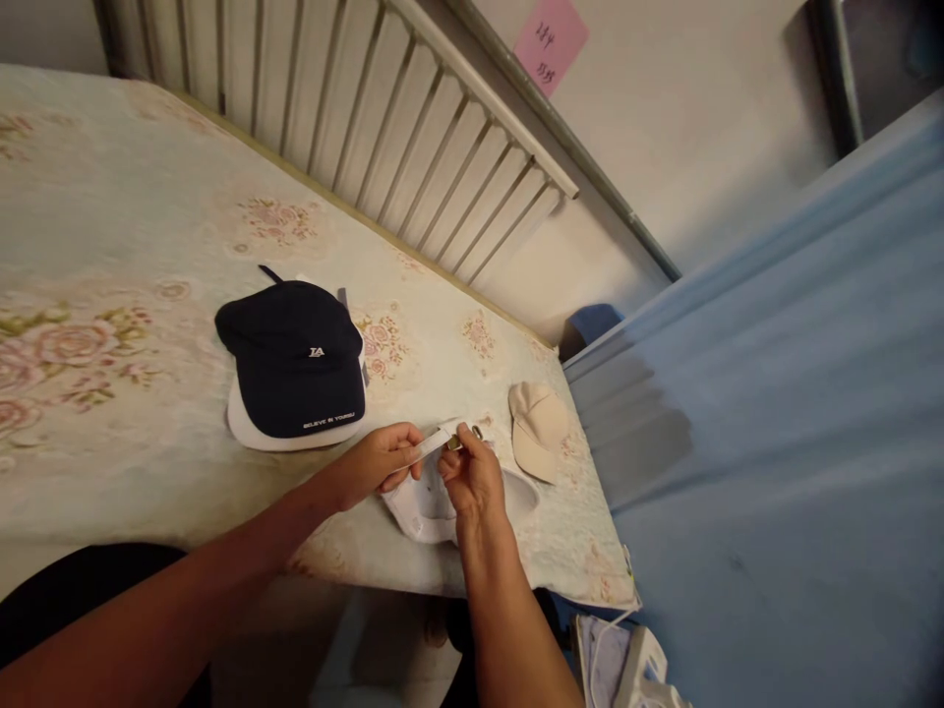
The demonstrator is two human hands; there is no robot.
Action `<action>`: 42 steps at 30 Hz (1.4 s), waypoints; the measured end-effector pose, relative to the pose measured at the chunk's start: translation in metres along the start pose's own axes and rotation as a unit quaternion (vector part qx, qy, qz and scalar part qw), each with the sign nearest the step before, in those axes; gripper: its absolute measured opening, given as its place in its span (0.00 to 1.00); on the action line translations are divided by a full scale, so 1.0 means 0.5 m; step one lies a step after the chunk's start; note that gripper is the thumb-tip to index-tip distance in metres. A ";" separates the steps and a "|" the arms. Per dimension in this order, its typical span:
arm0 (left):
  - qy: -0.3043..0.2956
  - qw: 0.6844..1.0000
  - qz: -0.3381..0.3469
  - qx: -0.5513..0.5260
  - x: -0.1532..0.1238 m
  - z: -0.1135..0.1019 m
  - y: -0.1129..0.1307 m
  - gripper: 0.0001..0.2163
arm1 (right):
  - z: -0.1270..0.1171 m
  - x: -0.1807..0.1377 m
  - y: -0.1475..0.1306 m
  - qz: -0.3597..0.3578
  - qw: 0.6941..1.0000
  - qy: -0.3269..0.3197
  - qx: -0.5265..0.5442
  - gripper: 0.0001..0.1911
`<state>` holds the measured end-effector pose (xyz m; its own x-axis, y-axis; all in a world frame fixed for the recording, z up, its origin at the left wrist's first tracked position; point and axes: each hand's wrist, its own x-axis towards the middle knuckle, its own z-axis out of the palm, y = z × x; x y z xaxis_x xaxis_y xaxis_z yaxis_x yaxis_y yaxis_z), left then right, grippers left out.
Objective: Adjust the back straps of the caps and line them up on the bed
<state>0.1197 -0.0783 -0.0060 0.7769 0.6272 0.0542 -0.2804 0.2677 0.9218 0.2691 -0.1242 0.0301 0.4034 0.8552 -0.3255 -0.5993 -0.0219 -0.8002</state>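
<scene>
A white cap (422, 513) lies upturned near the front edge of the table, partly hidden by my hands. My left hand (394, 457) is closed on the cap's white strap (432, 444). Just to its right, my right hand (472, 477) pinches the metal buckle (453, 443) at the strap's other end. To the left, a navy cap (299, 354) with small white lettering rests on top of a white-brimmed cap (255, 425). A beige cap (540, 431) sits right of my hands.
The table is covered by a floral cloth (147, 236). A radiator (369, 108) runs along the wall behind it, with a pink note (551, 44) above. A blue curtain (737, 423) hangs on the right. A white device with a cable (641, 669) stands below the right corner.
</scene>
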 end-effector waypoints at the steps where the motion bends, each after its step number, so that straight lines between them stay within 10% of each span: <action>1: 0.000 1.000 -0.010 -0.010 0.000 0.001 -0.001 0.11 | -0.001 0.000 -0.002 0.008 1.000 0.002 0.009 0.15; 42: -0.049 0.994 -0.040 -0.085 -0.005 -0.010 -0.010 0.09 | -0.036 -0.008 -0.021 0.080 0.993 -0.076 0.030 0.16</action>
<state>0.1164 -0.0777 -0.0128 0.8489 0.5278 0.0284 -0.3012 0.4388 0.8466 0.2860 -0.1366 0.0306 0.1921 0.9119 -0.3626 -0.6892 -0.1376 -0.7113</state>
